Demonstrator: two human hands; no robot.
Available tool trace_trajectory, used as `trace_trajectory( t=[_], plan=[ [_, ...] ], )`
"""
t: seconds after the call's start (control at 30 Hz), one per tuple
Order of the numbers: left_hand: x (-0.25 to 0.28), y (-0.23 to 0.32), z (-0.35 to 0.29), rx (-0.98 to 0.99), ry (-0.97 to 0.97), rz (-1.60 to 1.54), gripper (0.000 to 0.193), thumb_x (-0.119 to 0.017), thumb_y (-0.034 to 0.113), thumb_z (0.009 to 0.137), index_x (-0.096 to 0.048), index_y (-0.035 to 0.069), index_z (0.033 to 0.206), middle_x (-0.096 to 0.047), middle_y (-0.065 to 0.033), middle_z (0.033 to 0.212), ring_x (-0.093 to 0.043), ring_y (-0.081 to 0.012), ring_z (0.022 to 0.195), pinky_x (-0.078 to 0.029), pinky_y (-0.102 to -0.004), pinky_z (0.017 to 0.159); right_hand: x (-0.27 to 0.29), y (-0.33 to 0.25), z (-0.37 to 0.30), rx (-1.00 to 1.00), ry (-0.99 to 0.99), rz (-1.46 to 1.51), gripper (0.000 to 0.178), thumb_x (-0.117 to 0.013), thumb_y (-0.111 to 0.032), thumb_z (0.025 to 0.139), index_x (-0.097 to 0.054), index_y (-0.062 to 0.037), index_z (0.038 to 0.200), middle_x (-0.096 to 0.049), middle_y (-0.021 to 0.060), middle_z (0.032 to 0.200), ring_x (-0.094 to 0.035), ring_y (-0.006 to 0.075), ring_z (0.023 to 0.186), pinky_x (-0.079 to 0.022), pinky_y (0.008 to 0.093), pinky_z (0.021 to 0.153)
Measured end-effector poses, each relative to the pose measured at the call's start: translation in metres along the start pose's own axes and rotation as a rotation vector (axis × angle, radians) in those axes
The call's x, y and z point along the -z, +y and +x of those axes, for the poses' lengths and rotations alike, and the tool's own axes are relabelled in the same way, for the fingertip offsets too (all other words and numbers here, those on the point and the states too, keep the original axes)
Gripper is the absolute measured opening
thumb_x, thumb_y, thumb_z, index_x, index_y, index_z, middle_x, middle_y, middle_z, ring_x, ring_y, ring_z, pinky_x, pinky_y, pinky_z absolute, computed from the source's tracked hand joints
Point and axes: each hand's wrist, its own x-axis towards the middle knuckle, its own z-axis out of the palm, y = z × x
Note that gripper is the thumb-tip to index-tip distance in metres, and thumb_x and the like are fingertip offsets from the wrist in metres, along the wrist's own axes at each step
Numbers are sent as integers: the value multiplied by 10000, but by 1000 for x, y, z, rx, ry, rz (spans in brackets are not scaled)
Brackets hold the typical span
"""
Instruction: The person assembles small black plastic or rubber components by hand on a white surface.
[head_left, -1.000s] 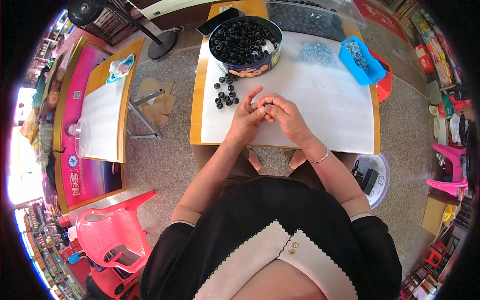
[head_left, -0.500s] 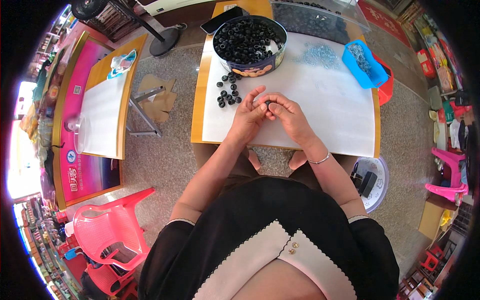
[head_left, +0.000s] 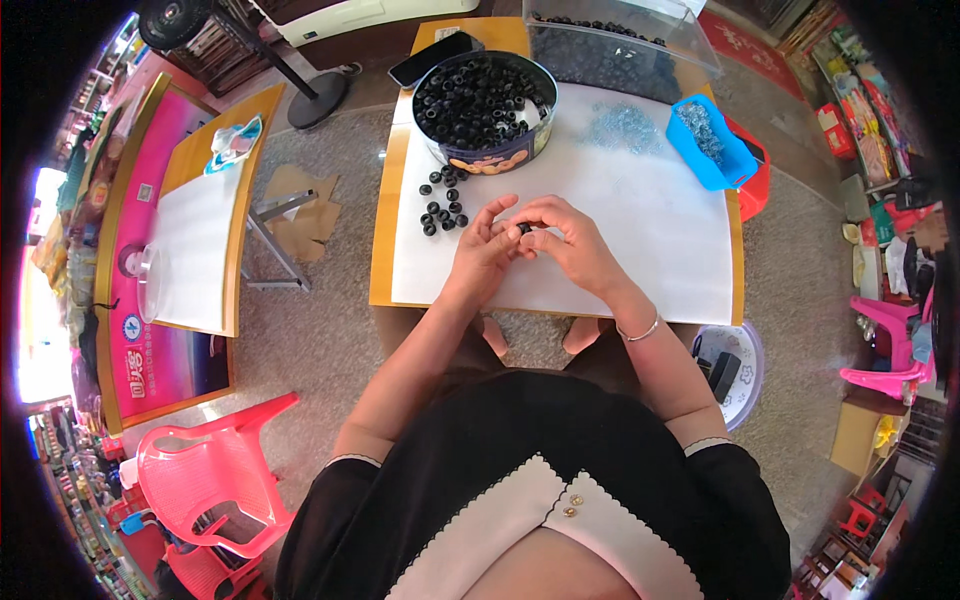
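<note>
Right hand: the right hand [head_left: 578,250] is pinching a small black piece [head_left: 524,229] between thumb and forefinger, the other fingers curling beneath.
Left hand: the left hand [head_left: 476,264] is meeting it from the other side, its thumb touching the piece and its forefinger pointing up and away; whether it is gripping too, I cannot tell.
Black piece: it is sitting at the joined fingertips, above the near part of the white sheet [head_left: 650,230], largely hidden by the fingers.
Wrist: a thin silver-coloured bangle [head_left: 640,334] is circling the right one.
Surface: the wooden surface [head_left: 384,245] is carrying the sheet, its border showing along the left.
Loose pieces: a cluster of black pieces [head_left: 441,212] is lying left of the hands, just below the tin.
Round tin: the tin [head_left: 490,160] is standing beyond the hands, holding a heap of similar black pieces.
Clear bits: a patch of small clear-bluish bits [head_left: 622,128] is spreading to the right of the tin.
Blue basket: the blue basket [head_left: 737,168] is holding more such bits at the right edge, a red container [head_left: 757,187] showing beside it.
Far end: a clear box [head_left: 688,55] is holding dark pieces, and a black phone-like slab [head_left: 432,62] is lying behind the tin.
</note>
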Motion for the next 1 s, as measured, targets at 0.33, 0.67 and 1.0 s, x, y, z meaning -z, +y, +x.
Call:
trace_trajectory(
  t=[0.33, 0.67, 1.0],
  plan=[
    [-4, 6, -1, 71, -48, 19, 461, -567, 131, 908, -355, -8, 1292, -599, -129, 990, -595, -159, 799, -494, -302, 786, 154, -24, 136, 199, 579, -524, 264, -616, -152, 824, -651, -68, 1072, -672, 65, 952, -605, 129, 811, -479, 274, 742],
    [-3, 8, -2, 104, -31, -47, 343, -531, 102, 927, -428, -2, 1236, -592, -120, 985, -580, -139, 796, -502, -298, 772, 109, -36, 180, 396, 206, -937, 164, -630, -145, 769, -672, -65, 906, -640, 126, 907, -612, 285, 855, -481, 354, 760],
    [-1, 7, -2, 117, -36, -39, 355, -536, 130, 923, -435, -1, 1237, -580, -114, 983, -568, -140, 805, -493, -294, 778, 27, 9, 208, -165, -307, -1395, 168, -577, -53, 758, -693, -9, 871, -664, 199, 923, -648, 344, 895, -526, 418, 729]
  ],
)
